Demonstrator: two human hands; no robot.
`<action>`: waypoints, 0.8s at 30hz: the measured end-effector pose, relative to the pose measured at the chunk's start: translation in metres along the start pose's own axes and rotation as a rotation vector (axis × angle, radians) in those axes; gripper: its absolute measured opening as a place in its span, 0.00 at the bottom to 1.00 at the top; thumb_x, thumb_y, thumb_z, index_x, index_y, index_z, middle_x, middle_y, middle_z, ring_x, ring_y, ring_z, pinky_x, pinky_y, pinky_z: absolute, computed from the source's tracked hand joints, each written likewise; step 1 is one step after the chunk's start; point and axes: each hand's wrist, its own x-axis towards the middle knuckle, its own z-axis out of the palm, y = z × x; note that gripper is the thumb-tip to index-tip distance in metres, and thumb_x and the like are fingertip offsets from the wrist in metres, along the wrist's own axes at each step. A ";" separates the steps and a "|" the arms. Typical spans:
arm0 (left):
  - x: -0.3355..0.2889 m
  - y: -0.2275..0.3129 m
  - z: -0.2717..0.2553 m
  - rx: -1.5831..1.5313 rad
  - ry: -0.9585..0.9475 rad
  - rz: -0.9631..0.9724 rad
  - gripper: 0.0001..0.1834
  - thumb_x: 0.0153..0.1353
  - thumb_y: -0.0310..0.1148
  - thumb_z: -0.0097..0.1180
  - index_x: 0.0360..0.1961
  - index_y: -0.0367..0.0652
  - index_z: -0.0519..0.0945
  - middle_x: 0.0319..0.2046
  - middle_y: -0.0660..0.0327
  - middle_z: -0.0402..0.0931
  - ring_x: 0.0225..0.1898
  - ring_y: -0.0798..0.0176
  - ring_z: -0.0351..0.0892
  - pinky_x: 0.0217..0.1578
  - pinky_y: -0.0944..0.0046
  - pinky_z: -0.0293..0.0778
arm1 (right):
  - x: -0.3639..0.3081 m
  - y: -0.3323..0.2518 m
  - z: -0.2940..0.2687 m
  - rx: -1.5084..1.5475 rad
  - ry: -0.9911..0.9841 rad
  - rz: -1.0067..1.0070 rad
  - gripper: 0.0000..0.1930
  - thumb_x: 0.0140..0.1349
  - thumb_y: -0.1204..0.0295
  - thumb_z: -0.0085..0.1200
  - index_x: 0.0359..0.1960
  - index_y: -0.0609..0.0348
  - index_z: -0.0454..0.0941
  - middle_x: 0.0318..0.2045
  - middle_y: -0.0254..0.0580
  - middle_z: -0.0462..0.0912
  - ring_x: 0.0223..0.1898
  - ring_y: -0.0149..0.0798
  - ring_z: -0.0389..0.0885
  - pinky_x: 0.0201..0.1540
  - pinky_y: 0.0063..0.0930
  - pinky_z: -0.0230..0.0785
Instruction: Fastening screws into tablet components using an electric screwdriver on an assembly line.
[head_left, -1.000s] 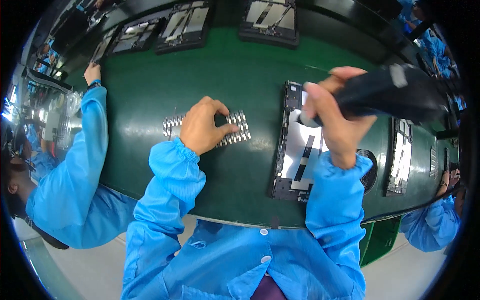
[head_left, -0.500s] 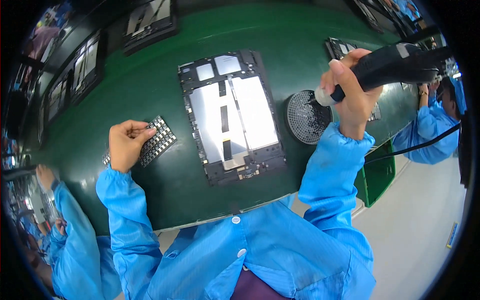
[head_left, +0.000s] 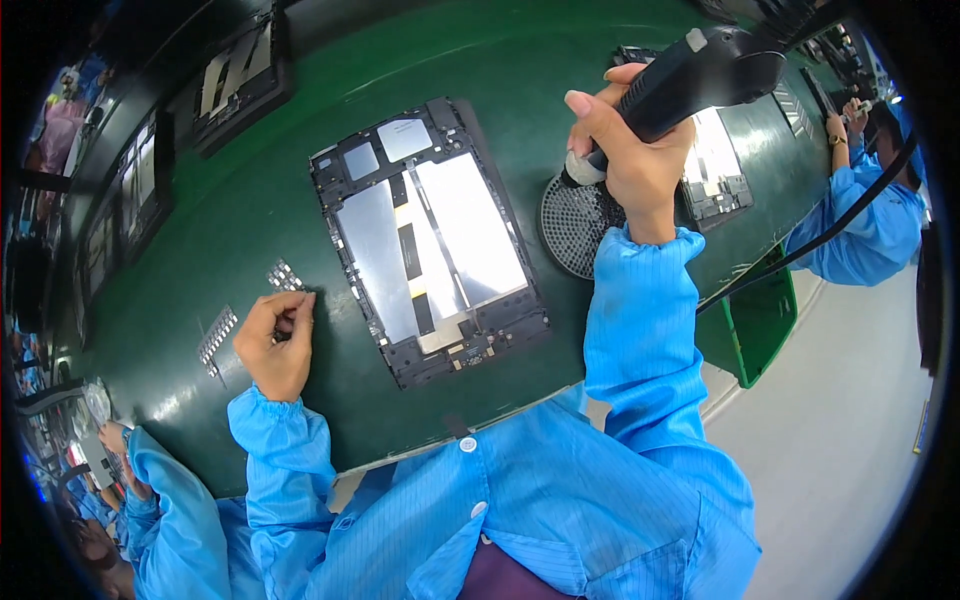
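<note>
Right hand (head_left: 632, 160) clenched round black electric screwdriver (head_left: 700, 75), tip down over round black screw tray (head_left: 578, 225) just below fingers. Left hand (head_left: 275, 340) pinched small piece, too small to identify, at silver sticker strip (head_left: 285, 275) on green tabletop (head_left: 200, 210). Open tablet chassis (head_left: 430, 240) lay between hands, untouched. Step judged: picking up fastener and part. Next move likely needs both carried inward to chassis, tip aligned squarely.

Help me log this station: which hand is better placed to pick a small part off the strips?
Left. The left hand already rests on the small-part strips; the right hand grips the electric screwdriver over the round tray.
</note>
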 end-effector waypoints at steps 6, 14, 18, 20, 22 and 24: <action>-0.003 0.015 0.001 0.001 -0.038 0.090 0.06 0.47 0.20 0.62 0.29 0.35 0.80 0.21 0.59 0.76 0.18 0.72 0.69 0.19 0.75 0.65 | -0.001 0.000 0.002 -0.038 -0.005 0.020 0.13 0.47 0.80 0.63 0.34 0.65 0.72 0.16 0.35 0.76 0.15 0.27 0.74 0.19 0.18 0.65; -0.008 0.020 0.018 -0.144 -0.123 -0.181 0.15 0.47 0.22 0.60 0.39 0.35 0.79 0.19 0.59 0.73 0.15 0.70 0.68 0.18 0.70 0.64 | -0.002 -0.029 0.020 0.013 0.046 0.020 0.19 0.47 0.81 0.61 0.41 0.61 0.70 0.17 0.36 0.75 0.16 0.29 0.73 0.22 0.21 0.65; 0.007 0.025 0.027 -0.044 -0.169 0.002 0.14 0.50 0.24 0.54 0.41 0.35 0.77 0.22 0.55 0.71 0.20 0.55 0.73 0.21 0.60 0.68 | -0.001 -0.048 0.061 0.169 -0.088 -0.068 0.19 0.50 0.82 0.59 0.44 0.62 0.68 0.17 0.38 0.75 0.16 0.30 0.73 0.23 0.23 0.68; 0.004 0.025 0.032 -0.041 -0.158 0.118 0.16 0.50 0.22 0.55 0.42 0.36 0.77 0.22 0.55 0.70 0.20 0.56 0.72 0.20 0.60 0.68 | -0.003 -0.047 0.088 0.240 -0.207 -0.068 0.19 0.50 0.82 0.58 0.45 0.62 0.68 0.17 0.38 0.75 0.15 0.31 0.73 0.23 0.23 0.68; 0.002 0.028 0.033 0.003 -0.161 0.214 0.17 0.51 0.20 0.55 0.44 0.38 0.77 0.24 0.56 0.70 0.19 0.56 0.72 0.20 0.60 0.68 | 0.000 -0.040 0.113 0.260 -0.326 -0.042 0.18 0.50 0.80 0.60 0.43 0.63 0.70 0.17 0.38 0.76 0.17 0.29 0.75 0.22 0.20 0.67; 0.000 0.026 0.028 0.004 -0.165 0.232 0.16 0.51 0.20 0.55 0.43 0.38 0.77 0.24 0.55 0.70 0.20 0.55 0.73 0.20 0.60 0.68 | -0.002 -0.039 0.139 0.218 -0.391 -0.034 0.17 0.49 0.80 0.61 0.41 0.64 0.71 0.17 0.37 0.77 0.17 0.27 0.75 0.21 0.18 0.67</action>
